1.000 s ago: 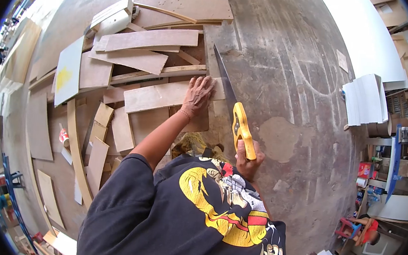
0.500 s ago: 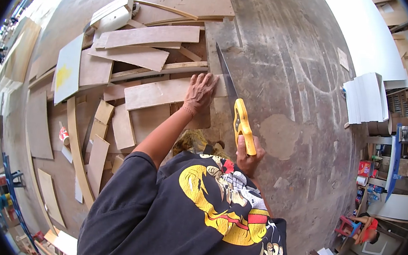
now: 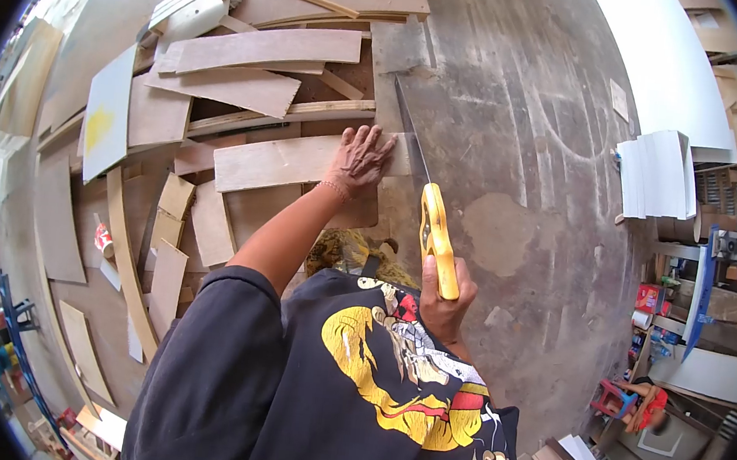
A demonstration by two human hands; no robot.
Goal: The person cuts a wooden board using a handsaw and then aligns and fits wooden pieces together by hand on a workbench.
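Note:
My left hand [image 3: 360,161] lies flat, fingers apart, pressing on the right part of a pale wooden board [image 3: 271,161]. My right hand [image 3: 448,297] is wrapped round the yellow handle of a handsaw [image 3: 438,240]. The saw's dark blade slants up and away from me and crosses the board's right end, just beyond my left fingertips. Whether its teeth are in the wood is too small to tell.
Loose boards [image 3: 270,52] and offcuts lie in a heap on the left. A stack of white panels [image 3: 661,175] is at right. A person in red [image 3: 649,406] is at the lower right. A yellowish bundle [image 3: 336,252] lies by my chest.
My right hand and the saw have drawn back a little toward my body. My left hand stays on the board. The whole view has shifted slightly.

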